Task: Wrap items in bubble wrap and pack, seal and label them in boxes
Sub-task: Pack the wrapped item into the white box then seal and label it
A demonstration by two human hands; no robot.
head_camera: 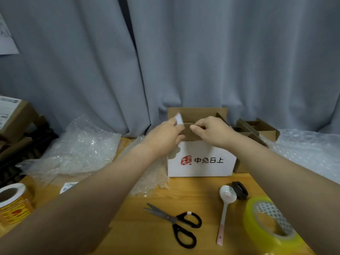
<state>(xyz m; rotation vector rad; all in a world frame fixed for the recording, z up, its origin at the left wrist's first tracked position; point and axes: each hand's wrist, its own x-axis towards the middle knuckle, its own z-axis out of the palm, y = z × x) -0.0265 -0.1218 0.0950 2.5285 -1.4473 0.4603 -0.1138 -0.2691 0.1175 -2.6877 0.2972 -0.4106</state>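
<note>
The white box [202,161] with red and black signs on its front stands on the yellow wood table [147,236], near the back, with its top open. A brown cardboard strip [187,133] runs along its near top edge. The right hand [211,131] pinches that strip between thumb and fingers. The left hand [165,133] has its fingers curled at the strip's other end and pinches a small white bit [178,119] that pokes up; I cannot tell what the bit is. Bubble wrap [81,144] lies in a heap left of the box, and more lies to the right. In front of the box are black scissors [176,223], a white spoon [225,208] with a pink end and a black ring [240,190] touching the spoon's bowl. A clear tape roll [266,221] sits at the near right and a sticker roll [12,201] at the near left. Brown boxes [257,129] stand just right of the white box. A grey curtain [184,52] hangs behind everything.
</note>
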